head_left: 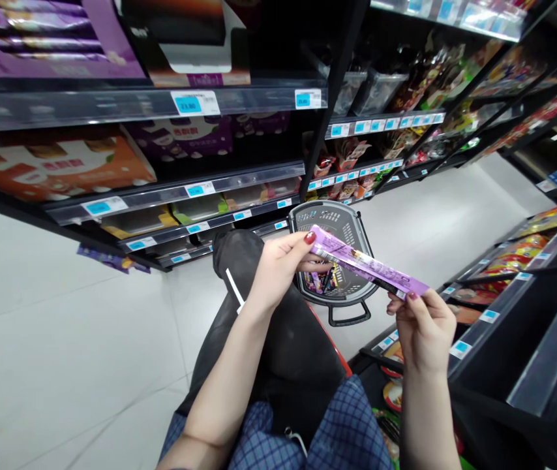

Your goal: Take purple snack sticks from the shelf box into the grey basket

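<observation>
A long, flat purple snack packet (366,262) is stretched between my two hands above my lap. My left hand (286,261) pinches its upper left end, thumb on top. At the lower right end, my right hand (425,320) grips the packet between thumb and fingers. Below and beyond the packet, a grey shopping basket (330,215) with a black handle stands on the floor. Several small dark and purple packets (315,281) lie inside it, partly hidden by my left hand.
Black shelves (161,104) with boxed goods and price tags rise on the left and ahead. Purple packets fill a display box (53,39) at the top left. More shelving (518,313) with packaged food is close on my right. A purple packet (112,258) hangs low by the left shelf.
</observation>
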`<action>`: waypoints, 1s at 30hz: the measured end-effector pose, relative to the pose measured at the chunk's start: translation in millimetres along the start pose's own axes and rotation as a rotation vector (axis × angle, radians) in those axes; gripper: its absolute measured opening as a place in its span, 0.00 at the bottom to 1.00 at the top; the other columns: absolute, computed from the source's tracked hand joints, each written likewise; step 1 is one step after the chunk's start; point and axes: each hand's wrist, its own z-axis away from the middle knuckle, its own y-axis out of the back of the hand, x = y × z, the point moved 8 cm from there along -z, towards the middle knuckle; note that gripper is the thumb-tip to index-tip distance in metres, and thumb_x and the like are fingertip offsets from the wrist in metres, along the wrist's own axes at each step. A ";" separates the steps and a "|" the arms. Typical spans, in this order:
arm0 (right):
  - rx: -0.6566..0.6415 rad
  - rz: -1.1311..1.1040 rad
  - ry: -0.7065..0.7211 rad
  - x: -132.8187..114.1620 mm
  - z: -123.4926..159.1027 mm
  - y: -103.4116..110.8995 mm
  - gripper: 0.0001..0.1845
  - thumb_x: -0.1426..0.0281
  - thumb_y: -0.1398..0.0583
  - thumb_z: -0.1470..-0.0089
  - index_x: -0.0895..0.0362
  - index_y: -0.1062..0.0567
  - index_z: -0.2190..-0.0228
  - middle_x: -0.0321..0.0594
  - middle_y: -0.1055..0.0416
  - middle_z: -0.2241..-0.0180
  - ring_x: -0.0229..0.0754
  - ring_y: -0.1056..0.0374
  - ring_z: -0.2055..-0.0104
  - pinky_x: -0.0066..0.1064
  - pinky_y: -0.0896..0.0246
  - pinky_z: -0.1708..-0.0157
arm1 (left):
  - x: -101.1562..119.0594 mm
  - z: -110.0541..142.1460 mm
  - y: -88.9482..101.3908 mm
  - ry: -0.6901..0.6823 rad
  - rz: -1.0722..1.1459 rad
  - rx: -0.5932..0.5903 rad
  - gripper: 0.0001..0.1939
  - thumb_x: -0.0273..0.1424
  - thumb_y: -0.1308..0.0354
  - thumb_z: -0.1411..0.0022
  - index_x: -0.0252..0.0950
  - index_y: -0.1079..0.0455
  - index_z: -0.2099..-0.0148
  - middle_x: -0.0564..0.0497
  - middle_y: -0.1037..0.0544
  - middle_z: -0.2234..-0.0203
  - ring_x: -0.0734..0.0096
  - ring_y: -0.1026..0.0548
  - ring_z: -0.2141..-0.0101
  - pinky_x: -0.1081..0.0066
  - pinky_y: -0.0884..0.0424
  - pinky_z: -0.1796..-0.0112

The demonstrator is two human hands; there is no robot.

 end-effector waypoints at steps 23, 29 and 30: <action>-0.027 0.005 -0.020 2.2 1.6 -0.2 0.06 0.69 0.36 0.53 0.58 0.23 0.71 0.35 0.29 0.81 0.32 0.35 0.82 0.23 0.38 0.80 | 1.4 -1.6 1.4 -0.001 0.056 -0.037 0.16 0.34 0.41 0.43 0.34 0.28 0.53 0.50 0.21 0.68 0.72 0.22 0.72 0.70 0.21 0.68; -0.017 0.002 -0.021 1.5 1.4 0.1 0.06 0.69 0.35 0.54 0.58 0.23 0.72 0.35 0.29 0.81 0.32 0.35 0.83 0.23 0.38 0.80 | -0.4 -1.6 0.7 0.016 0.014 -0.042 0.18 0.35 0.42 0.43 0.33 0.29 0.52 0.49 0.21 0.67 0.71 0.21 0.71 0.70 0.21 0.68; -0.010 -0.001 -0.025 1.8 1.4 0.7 0.06 0.69 0.35 0.54 0.58 0.23 0.72 0.35 0.28 0.80 0.32 0.35 0.83 0.23 0.38 0.81 | -0.7 -1.7 0.7 0.019 0.007 -0.041 0.18 0.35 0.42 0.43 0.33 0.30 0.51 0.49 0.21 0.68 0.70 0.21 0.70 0.70 0.21 0.68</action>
